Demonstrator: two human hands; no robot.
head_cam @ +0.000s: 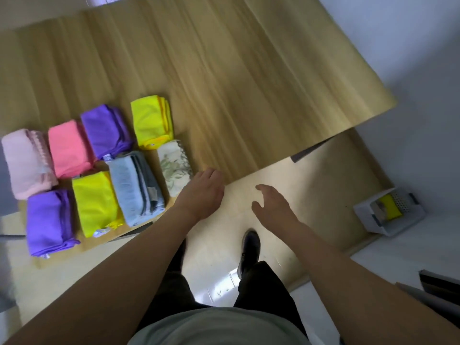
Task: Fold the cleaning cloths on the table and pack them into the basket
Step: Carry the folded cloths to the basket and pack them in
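- While the person stands at the corner of the wooden desk [224, 70], eight folded cleaning cloths lie on its near left part in two rows.
- Far row, left to right: a pale pink cloth [26, 163], a coral pink cloth [69, 148], a purple cloth [105, 130] and a yellow-green cloth [150, 122].
- Near row, left to right: a second purple cloth [48, 221], a bright yellow cloth [95, 202], a grey-blue cloth [135, 186] and a white leaf-patterned cloth [175, 168].
- Neighbouring cloths sit just beside or touching one another.
- Left hand [202, 192] hovers at the desk's near edge, just beside the leaf-patterned cloth, back of the hand up, fingers relaxed, gripping nothing.
- Right hand [272, 205] hangs over the pale floor [286, 170] past the desk edge, fingers loosely spread and released, holding nothing.
- White perforated basket [389, 211] stands on the floor by the wall, well apart from the desk, to the right; a yellow cloth [392, 207] already lies inside it.
- One dark shoe [249, 250] and dark trousers show below the arms.
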